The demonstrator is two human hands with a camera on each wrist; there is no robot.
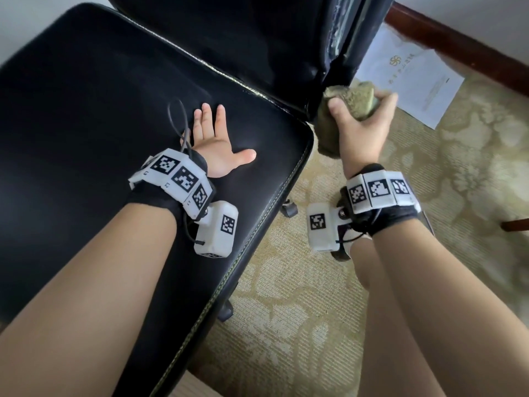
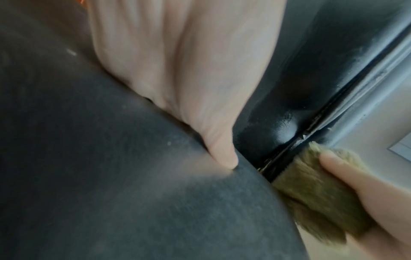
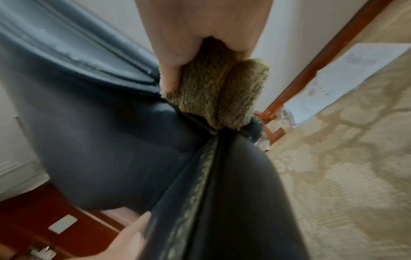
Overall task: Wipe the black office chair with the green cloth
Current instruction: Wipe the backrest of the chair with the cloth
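Left hand (image 1: 213, 144) flat on seat (image 1: 86, 124), fingers spread, probably steadying chair. Right hand (image 1: 363, 121) clutching cloth (image 1: 357, 101) at the backrest (image 1: 286, 38) corner, likely to wipe there.

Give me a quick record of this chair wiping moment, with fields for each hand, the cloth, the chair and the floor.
left hand: flat on the seat, fingers straight
right hand: grips the green cloth
cloth position: bunched, at the seat's rear right corner beside the backrest edge
black office chair: seat with pale stitched seam
floor: patterned carpet, white printed sheet lying on it

Patterned carpet (image 1: 429, 253) under office chair (image 1: 114, 110) and white paper (image 1: 412, 78)
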